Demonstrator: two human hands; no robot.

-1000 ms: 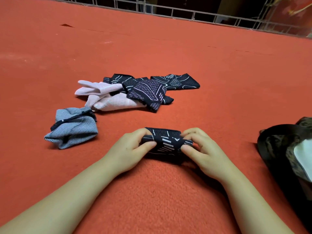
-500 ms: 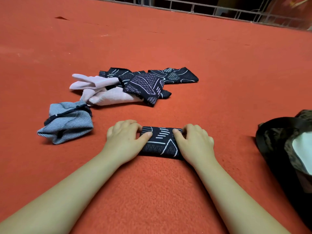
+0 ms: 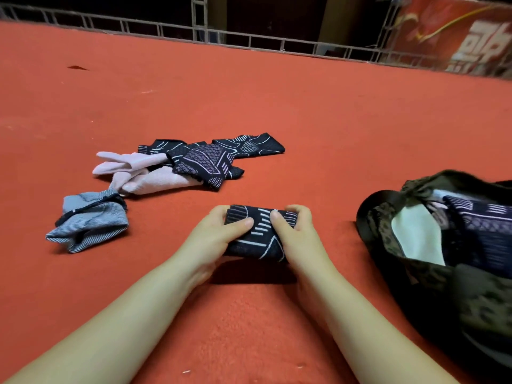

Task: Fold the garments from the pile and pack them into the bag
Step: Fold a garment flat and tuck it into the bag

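A folded dark garment with white line patterns (image 3: 259,236) is held just above the red carpet, its shadow lying beneath it. My left hand (image 3: 219,234) grips its left end and my right hand (image 3: 296,234) grips its right end, thumbs on top. Further back lies the pile: dark patterned garments (image 3: 205,162) over pale pink ones (image 3: 144,173), with a blue striped garment (image 3: 88,223) to the left. At the right an open dark camouflage bag (image 3: 432,261) holds a white item and a dark patterned piece.
Red carpet (image 3: 304,112) covers the whole floor. A metal railing (image 3: 249,40) runs along the far edge, and a red banner (image 3: 457,37) hangs at the back right.
Both hands went from pressing the folded garment flat on the carpet to gripping its ends and lifting it. The view has shifted, showing more of the bag.
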